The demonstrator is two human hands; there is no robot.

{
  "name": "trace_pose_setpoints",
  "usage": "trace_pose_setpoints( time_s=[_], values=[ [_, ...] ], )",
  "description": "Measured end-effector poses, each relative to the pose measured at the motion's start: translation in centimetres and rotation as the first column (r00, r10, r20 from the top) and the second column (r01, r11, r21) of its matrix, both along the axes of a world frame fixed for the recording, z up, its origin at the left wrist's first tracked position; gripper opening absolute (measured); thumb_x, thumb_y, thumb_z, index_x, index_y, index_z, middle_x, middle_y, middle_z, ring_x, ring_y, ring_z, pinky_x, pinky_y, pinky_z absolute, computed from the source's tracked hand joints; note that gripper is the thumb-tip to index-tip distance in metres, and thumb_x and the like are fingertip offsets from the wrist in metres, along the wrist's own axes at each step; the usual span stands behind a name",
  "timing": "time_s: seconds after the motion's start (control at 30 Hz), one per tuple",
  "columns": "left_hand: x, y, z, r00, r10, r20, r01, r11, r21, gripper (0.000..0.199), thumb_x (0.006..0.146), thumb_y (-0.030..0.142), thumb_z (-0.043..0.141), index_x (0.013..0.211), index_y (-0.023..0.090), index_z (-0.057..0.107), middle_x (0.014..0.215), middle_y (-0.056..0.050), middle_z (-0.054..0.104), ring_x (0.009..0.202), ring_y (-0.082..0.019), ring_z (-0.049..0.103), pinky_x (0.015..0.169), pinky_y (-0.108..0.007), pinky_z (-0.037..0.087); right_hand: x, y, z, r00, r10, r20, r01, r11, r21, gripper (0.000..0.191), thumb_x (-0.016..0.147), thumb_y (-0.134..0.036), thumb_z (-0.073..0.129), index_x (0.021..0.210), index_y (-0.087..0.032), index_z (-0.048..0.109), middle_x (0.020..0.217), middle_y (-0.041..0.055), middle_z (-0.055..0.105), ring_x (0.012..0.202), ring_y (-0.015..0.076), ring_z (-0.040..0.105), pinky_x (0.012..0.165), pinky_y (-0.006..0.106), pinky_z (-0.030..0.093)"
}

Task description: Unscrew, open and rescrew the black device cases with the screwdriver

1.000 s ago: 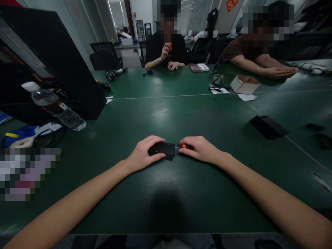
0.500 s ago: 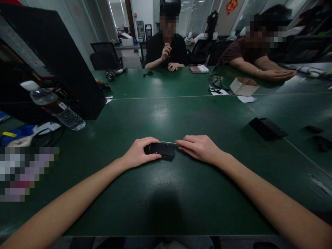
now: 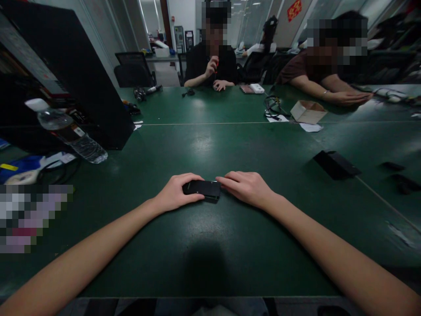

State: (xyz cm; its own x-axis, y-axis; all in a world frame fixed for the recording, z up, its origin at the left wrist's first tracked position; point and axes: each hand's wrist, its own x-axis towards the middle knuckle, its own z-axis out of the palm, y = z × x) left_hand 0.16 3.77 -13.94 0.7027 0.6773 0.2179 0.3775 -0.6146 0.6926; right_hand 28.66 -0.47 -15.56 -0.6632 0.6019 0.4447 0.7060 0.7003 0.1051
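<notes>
A small, flat black box (image 3: 208,189) with what look like tiny screws in its top lies on the green table in front of me. My left hand (image 3: 176,193) grips its left end, thumb along the near side and fingers over the far side. At the box's right end, my right hand (image 3: 247,188) is closed in a pinch, its fingertips by the far right corner. It holds a thin screwdriver, whose red handle and metal shaft showed earlier and are now mostly hidden by the fingers.
On the left, a plastic water bottle (image 3: 74,134) leans against a large black case (image 3: 108,101). To the right lies a black block (image 3: 336,164). Farther back are a small open box (image 3: 308,112) and cables (image 3: 274,105). Two people sit across the table, one holding a red-handled tool.
My right hand has slid left with the screwdriver, bringing its fingertips up to the black box's corner; the shaft is now mostly out of sight. My left hand keeps its grip.
</notes>
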Motion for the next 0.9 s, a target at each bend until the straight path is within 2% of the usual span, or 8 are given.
trace_pose_setpoints(
  time_s=[0.2,0.27,0.4,0.57,0.73,0.9],
  values=[
    [-0.1,0.1,-0.3,1.0,-0.002,0.024,0.002,1.0,-0.007,0.044,0.083,0.041,0.08,0.12,0.019,0.069,0.116,-0.008,0.075,0.107,-0.025,0.07,0.095,-0.037,0.052,-0.2,-0.1,-0.5,0.985,0.101,-0.143,-0.133,0.964,-0.232,0.037,0.103,-0.02,0.044,0.136,-0.015,0.06,0.114,0.0125,0.071,0.099,0.0199,0.069,0.084,0.033,0.057],
    [-0.1,0.1,-0.3,1.0,0.008,0.023,-0.008,1.0,-0.016,0.046,0.082,0.042,0.081,0.12,0.02,0.069,0.117,-0.008,0.075,0.107,-0.026,0.07,0.096,-0.037,0.052,0.0,-0.1,-0.5,0.985,0.089,-0.147,-0.125,0.958,-0.258,0.039,0.102,-0.019,0.045,0.138,-0.018,0.059,0.114,0.0112,0.071,0.097,0.0188,0.069,0.081,0.031,0.057],
    [-0.2,0.2,-0.2,0.999,0.028,0.017,-0.027,0.998,-0.049,0.049,0.08,0.043,0.082,0.121,0.02,0.069,0.118,-0.009,0.074,0.109,-0.027,0.07,0.097,-0.038,0.053,0.5,0.0,-0.2,0.998,0.028,-0.05,-0.037,0.982,-0.186,0.036,0.105,-0.025,0.044,0.136,-0.021,0.063,0.11,0.0084,0.073,0.084,0.0161,0.07,0.066,0.026,0.051],
    [-0.3,0.6,-0.3,1.0,0.018,0.01,-0.017,0.997,-0.081,0.056,0.079,0.046,0.083,0.126,0.02,0.066,0.12,-0.01,0.074,0.11,-0.028,0.07,0.097,-0.041,0.054,0.2,0.1,0.6,1.0,-0.02,0.014,0.021,0.996,-0.091,0.034,0.105,-0.024,0.044,0.129,-0.022,0.068,0.106,0.0087,0.075,0.082,0.016,0.068,0.067,0.026,0.047],
    [-0.3,0.8,-0.4,1.0,0.01,0.011,-0.009,0.996,-0.092,0.059,0.077,0.047,0.085,0.125,0.019,0.067,0.12,-0.01,0.073,0.11,-0.028,0.069,0.099,-0.041,0.053,-0.8,0.1,1.0,1.0,0.02,0.018,-0.02,0.999,-0.032,0.034,0.104,-0.02,0.045,0.128,-0.018,0.068,0.103,0.009,0.075,0.079,0.0171,0.067,0.065,0.029,0.044],
    [-0.2,0.6,-0.3,1.0,0.012,-0.001,-0.012,0.995,-0.095,0.052,0.079,0.046,0.083,0.12,0.019,0.069,0.116,-0.008,0.074,0.106,-0.027,0.069,0.094,-0.038,0.053,0.1,0.2,0.9,0.998,0.063,-0.021,-0.064,0.995,-0.078,0.032,0.104,-0.022,0.045,0.123,-0.018,0.07,0.104,0.0093,0.076,0.083,0.0175,0.069,0.069,0.029,0.047]
  ],
)
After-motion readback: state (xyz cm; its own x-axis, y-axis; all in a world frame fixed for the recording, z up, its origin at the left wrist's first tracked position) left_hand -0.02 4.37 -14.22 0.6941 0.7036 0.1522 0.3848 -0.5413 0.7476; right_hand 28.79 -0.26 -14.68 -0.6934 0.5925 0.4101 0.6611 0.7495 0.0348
